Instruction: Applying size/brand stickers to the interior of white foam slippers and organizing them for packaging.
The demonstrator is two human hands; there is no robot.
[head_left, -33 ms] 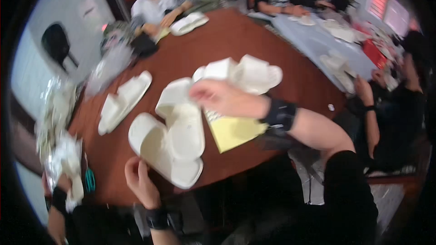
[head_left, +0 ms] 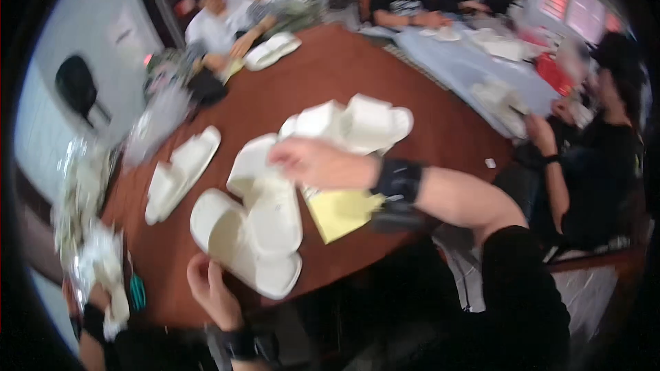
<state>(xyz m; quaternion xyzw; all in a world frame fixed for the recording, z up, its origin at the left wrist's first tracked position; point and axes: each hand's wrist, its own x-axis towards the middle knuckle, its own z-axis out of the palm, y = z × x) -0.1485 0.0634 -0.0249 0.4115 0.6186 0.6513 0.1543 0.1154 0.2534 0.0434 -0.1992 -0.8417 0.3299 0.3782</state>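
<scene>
Two white slide sandals lie against each other near the table's front edge: the outer slide (head_left: pixel 265 271) and the inner slide (head_left: pixel 275 227). My left hand (head_left: pixel 214 293) is beside the outer one, its thumb and fingers apart with nothing between them. Over the strap end of the inner slide hovers my right hand (head_left: pixel 320 163); its fingers are bent and smeared by motion, so I cannot tell whether they hold anything. A yellow sheet (head_left: pixel 344 216) lies partly under my right wrist. Beyond that hand sit more white slides (head_left: pixel 364 124), and another slide (head_left: pixel 180 175) rests to the left.
On the brown table (head_left: pixel 385 69), teal-handled scissors (head_left: pixel 138 292) lie at the left edge, near a co-worker's hand (head_left: pixel 100 299) and plastic-wrapped items (head_left: pixel 86 192). Across the table a person (head_left: pixel 223 24) handles white slides (head_left: pixel 273 51). More people work around a pale table (head_left: pixel 440 55) to the right.
The whole view has shifted slightly, so the table and slides appear a little lower and further left. Both hands keep nearly the same places relative to the slides.
</scene>
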